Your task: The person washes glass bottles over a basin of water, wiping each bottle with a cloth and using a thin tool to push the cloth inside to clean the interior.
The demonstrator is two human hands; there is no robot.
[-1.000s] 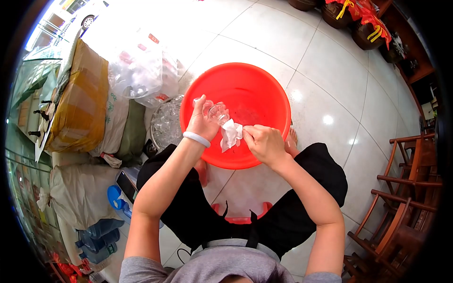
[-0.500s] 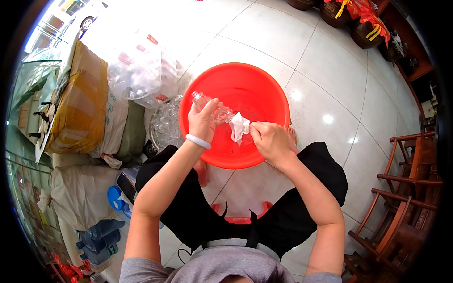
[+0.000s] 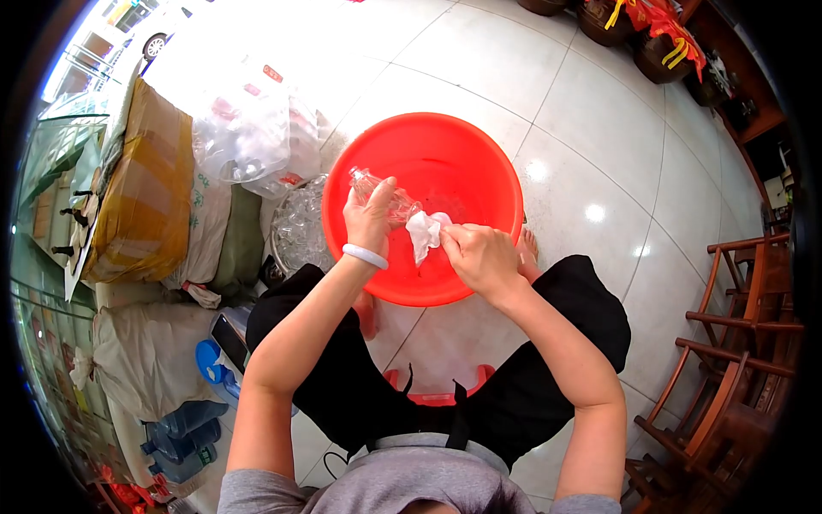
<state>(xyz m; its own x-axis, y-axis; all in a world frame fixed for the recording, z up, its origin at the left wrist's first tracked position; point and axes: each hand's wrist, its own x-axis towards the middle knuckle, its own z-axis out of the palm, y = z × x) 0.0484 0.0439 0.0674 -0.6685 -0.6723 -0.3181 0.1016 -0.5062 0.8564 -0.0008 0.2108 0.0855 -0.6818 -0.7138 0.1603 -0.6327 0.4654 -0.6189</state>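
Observation:
Over the red basin my left hand is closed around a clear bottle, which lies tilted with one end up to the left. A thin white cloth hangs at the bottle's lower right end. My right hand pinches at the cloth's right side with curled fingers; whether a thin stick is also in them I cannot tell. Part of the cloth may be inside the bottle, but the bottle's end is hidden behind it.
Left of the basin stands a metal bowl of clear glass pieces, with plastic bags behind it. A taped cardboard box, white sacks and blue water bottles line the left. Wooden chairs stand at right.
My right hand has moved slightly left, bringing the white cloth closer against the bottle's end. My left hand and the bottle have barely moved.

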